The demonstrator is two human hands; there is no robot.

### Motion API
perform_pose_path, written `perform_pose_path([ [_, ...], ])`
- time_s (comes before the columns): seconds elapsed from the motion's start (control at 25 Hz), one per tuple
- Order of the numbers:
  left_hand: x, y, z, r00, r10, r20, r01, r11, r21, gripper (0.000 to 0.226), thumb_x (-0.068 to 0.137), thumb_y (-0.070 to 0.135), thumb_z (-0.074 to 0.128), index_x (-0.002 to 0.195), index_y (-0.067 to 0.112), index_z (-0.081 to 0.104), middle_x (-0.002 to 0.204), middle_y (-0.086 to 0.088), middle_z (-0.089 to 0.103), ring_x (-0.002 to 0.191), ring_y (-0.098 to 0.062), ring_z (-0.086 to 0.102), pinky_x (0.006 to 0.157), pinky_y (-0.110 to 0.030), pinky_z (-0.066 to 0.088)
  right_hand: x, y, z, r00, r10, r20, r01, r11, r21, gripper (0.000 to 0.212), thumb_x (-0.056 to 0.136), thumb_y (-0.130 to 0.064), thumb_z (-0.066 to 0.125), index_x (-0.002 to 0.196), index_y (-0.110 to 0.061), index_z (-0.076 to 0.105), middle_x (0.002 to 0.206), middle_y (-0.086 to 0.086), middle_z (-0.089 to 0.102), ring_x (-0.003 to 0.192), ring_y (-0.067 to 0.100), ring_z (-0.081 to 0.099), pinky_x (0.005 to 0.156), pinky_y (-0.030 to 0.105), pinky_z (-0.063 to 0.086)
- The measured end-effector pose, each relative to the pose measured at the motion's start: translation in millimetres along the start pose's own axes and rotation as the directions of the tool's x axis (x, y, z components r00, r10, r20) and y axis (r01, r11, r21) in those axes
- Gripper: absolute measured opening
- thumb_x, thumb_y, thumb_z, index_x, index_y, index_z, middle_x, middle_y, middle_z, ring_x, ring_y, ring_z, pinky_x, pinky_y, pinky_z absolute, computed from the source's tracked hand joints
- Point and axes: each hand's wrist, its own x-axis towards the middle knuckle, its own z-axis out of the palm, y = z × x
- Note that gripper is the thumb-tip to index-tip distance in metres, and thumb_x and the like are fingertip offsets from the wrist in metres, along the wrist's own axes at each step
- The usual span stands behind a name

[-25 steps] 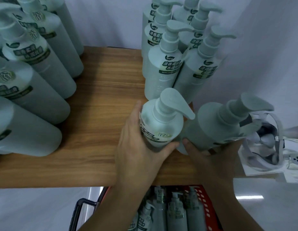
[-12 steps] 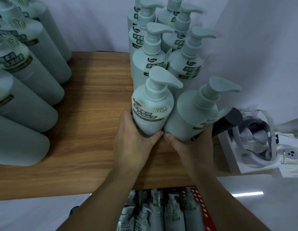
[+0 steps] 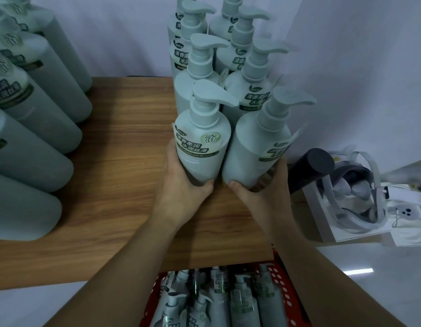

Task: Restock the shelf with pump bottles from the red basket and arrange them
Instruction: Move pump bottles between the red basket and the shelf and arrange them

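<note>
L hand was wrapped round base of L bottle, thumb under front, fingers hidden behind. R hand was curled likewise round R bottle. Both bottles were held side by side, bodies touching or nearly so, at front of the two-wide row on R part of wooden shelf; whether bases were seated could not be told.

Risks, as judged: tall narrow bodies gripped low, so a hard push could tip pump heads into row behind and domino it. R bottle was placed near shelf's R edge; could be slid off. Spouts might be snagged.

Materials: matte pale-green plastic, smooth, rounded shoulders, flat beak spouts, glossy printed labels. Shelf woodgrain laminate, slick-looking. More stock was seen in red basket below, perforated plastic. More bottles were ranked along L side. Headset was noted off to R.
</note>
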Motion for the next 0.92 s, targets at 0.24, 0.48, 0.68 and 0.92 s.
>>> perform_pose_path([
  [0.24,2,-7,0,1.000,-0.002,-0.015,0.002,0.999,-0.032,0.101,0.063,0.025,0.092,0.144,0.026,0.032,0.139,0.011,0.051,0.128,-0.008,0.050,0.106,-0.037,0.046,9,-6,3,1.000,0.010,-0.005,-0.010,0.999,-0.039,0.083,0.061,-0.043,0.089,0.127,-0.053,0.039,0.122,-0.033,0.057,0.114,-0.008,0.059,0.093,0.027,0.056],
  [0.48,5,-12,5,0.999,0.017,-0.036,-0.018,1.000,-0.025,0.101,0.061,0.030,0.092,0.143,0.025,0.034,0.136,0.008,0.046,0.128,-0.007,0.046,0.106,-0.038,0.046,10,-5,7,1.000,0.000,-0.012,-0.001,0.997,-0.071,0.092,0.063,-0.041,0.089,0.138,-0.043,0.035,0.130,-0.028,0.055,0.121,-0.001,0.057,0.098,0.039,0.055],
  [0.68,8,-21,2,0.998,-0.009,0.055,0.014,0.996,-0.093,0.097,0.065,0.023,0.091,0.142,0.032,0.033,0.128,0.029,0.051,0.122,0.011,0.048,0.103,-0.017,0.043,11,-6,4,0.999,0.034,0.001,-0.034,0.995,-0.091,0.084,0.062,-0.042,0.085,0.129,-0.053,0.035,0.121,-0.033,0.058,0.112,-0.008,0.059,0.093,0.030,0.056],
  [0.92,8,-21,5,1.000,0.000,0.011,0.001,0.997,-0.072,0.095,0.060,0.037,0.092,0.125,0.056,0.026,0.125,0.030,0.050,0.122,0.001,0.051,0.104,-0.037,0.048,10,-5,5,0.999,0.019,-0.034,-0.023,0.993,-0.117,0.083,0.061,-0.048,0.085,0.128,-0.050,0.036,0.121,-0.030,0.059,0.112,-0.003,0.062,0.091,0.040,0.058],
])
